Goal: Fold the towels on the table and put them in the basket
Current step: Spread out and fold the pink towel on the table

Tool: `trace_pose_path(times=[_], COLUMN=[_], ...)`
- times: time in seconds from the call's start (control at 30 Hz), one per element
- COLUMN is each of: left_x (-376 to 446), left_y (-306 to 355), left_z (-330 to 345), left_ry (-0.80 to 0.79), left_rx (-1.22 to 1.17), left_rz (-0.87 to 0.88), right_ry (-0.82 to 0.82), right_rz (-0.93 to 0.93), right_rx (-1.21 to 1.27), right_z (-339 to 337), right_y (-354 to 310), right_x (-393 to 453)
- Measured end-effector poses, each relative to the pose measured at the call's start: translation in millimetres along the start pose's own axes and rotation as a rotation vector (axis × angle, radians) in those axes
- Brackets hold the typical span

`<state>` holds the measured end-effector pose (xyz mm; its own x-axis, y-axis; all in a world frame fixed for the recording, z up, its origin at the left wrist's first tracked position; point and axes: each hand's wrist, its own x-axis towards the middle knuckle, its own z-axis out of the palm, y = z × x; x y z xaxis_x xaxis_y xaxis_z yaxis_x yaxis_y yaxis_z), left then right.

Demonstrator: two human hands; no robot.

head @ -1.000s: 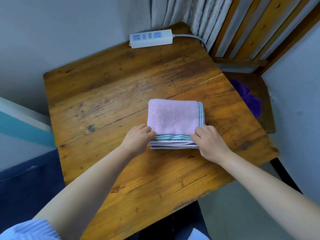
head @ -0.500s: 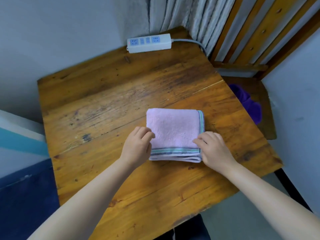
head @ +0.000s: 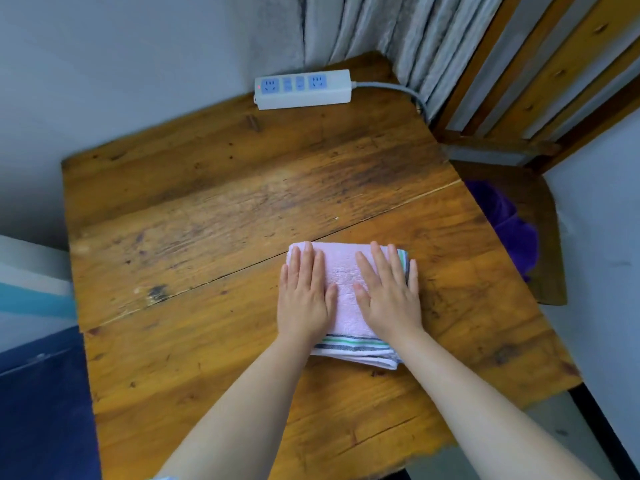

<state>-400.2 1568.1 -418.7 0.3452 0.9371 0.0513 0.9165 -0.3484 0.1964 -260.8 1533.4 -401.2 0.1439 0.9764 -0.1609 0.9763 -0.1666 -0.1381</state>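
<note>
Towel first: a pale pink terry towel (head: 346, 289) with green, white and dark stripes along its near hem lies folded into a thick rectangle, right of centre in the head view, on the worn brown plank table (head: 207, 220). Both hands lie flat on top of it. The left hand (head: 304, 292) covers the left half and the right hand (head: 388, 292) the right half, fingers straight, slightly spread and pointing away from the person. Neither hand grips anything; the palms simply press down. I judge this to be a smoothing press, meant to flatten the layers and set the creases so the bundle holds its shape when lifted. The striped hem shows stacked layers at the near edge, so the folding looks finished or nearly so.

At the upper middle of the frame a white power strip with blue sockets (head: 303, 89) sits at the table's far edge against the grey wall, well apart from the towel, its grey cable running off to the right. At the right of the frame, beyond the table's edge, a bunched purple cloth (head: 509, 226) rests on a lower wooden surface; whether that is the basket I cannot tell. No basket is plainly visible.
</note>
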Motion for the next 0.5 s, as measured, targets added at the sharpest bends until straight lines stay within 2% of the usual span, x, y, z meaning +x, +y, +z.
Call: trace_pose_path(times=[0.17,0.33,0.43,0.5], left_x=[0.1,2.8,6.4,1.9], left_y=[0.8,-0.3,-1.9,-3.3], left_z=[2.3,-0.1,-5.3,-6.3], left_ry=[0.021,-0.019,-0.024,0.031], left_rx=[-0.055,-0.044,-0.138,-0.21], left_rz=[-0.059,-0.042,-0.046,-0.06], right_ry=[-0.003,-0.02,-0.067,-0.093], right_rz=[0.012,0.005,0.009,-0.013], right_rx=[0.047,0.069,0.065,0.036], right_z=[-1.7,-4.4,-8.0,-9.1], right_y=[0.0,0.8,-0.5,0.0], right_x=[0.5,4.7,4.0,3.8])
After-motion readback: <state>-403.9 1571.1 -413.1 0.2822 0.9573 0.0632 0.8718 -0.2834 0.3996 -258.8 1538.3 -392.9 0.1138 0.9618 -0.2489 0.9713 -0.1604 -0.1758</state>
